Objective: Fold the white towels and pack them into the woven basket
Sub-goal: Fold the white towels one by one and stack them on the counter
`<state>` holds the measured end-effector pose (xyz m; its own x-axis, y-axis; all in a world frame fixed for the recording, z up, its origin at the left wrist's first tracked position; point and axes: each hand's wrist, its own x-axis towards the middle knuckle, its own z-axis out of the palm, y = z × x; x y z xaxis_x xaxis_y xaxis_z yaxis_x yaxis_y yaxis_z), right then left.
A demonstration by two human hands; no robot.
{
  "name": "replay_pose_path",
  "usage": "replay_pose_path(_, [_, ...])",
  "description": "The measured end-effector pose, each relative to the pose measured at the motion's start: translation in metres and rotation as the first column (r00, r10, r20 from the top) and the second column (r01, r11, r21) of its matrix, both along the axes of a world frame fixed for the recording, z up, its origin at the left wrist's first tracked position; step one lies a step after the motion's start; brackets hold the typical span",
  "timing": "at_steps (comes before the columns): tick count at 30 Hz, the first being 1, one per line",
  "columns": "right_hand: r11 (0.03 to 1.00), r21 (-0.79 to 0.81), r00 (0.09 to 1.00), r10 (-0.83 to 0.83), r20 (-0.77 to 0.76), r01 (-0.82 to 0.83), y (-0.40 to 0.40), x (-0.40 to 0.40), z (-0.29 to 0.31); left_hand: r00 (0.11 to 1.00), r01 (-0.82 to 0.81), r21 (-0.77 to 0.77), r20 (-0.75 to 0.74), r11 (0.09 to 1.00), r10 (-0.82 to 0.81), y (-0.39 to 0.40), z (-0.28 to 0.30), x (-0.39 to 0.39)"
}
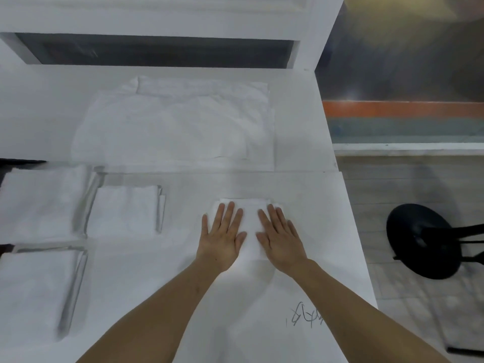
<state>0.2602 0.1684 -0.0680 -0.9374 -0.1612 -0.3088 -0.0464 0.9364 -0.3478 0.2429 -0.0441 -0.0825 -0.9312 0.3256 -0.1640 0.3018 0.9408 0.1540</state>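
A small folded white towel (250,218) lies on the white table in front of me. My left hand (224,235) presses flat on its left half, fingers straight and spread. My right hand (281,238) presses flat on its right half, fingers straight too. A pile of unfolded white towels (178,121) is spread out farther back. At the left lie three folded towels: one in the middle (125,212), one at the far left (42,203) and one at the near left (34,289). No woven basket is in view.
The white table (301,184) ends at its right edge, beyond which is tiled floor with a black stool base (424,241). A dark recess (157,52) runs along the back wall. Pen scribbles (307,317) mark the near table surface.
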Motion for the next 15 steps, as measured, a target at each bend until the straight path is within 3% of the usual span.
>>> replay_pose_path(9, [0.986, -0.073, 0.980, 0.156, 0.122, -0.148, -0.016, 0.063, 0.020, 0.995, -0.064, -0.022, 0.071, 0.998, 0.065, -0.033, 0.005, 0.088])
replay_pose_path(12, [0.986, -0.096, 0.987, 0.144, 0.076, -0.136, -0.026, 0.088, 0.021, 0.952, -0.283, 0.011, 0.125, 0.959, 0.280, -0.037, 0.018, 0.127])
replay_pose_path(15, [0.991, -0.131, 0.996, 0.025, 0.091, -0.013, -0.037, 0.110, 0.022, 0.820, -0.545, 0.072, 0.253, 0.835, 0.513, -0.035, 0.032, 0.160])
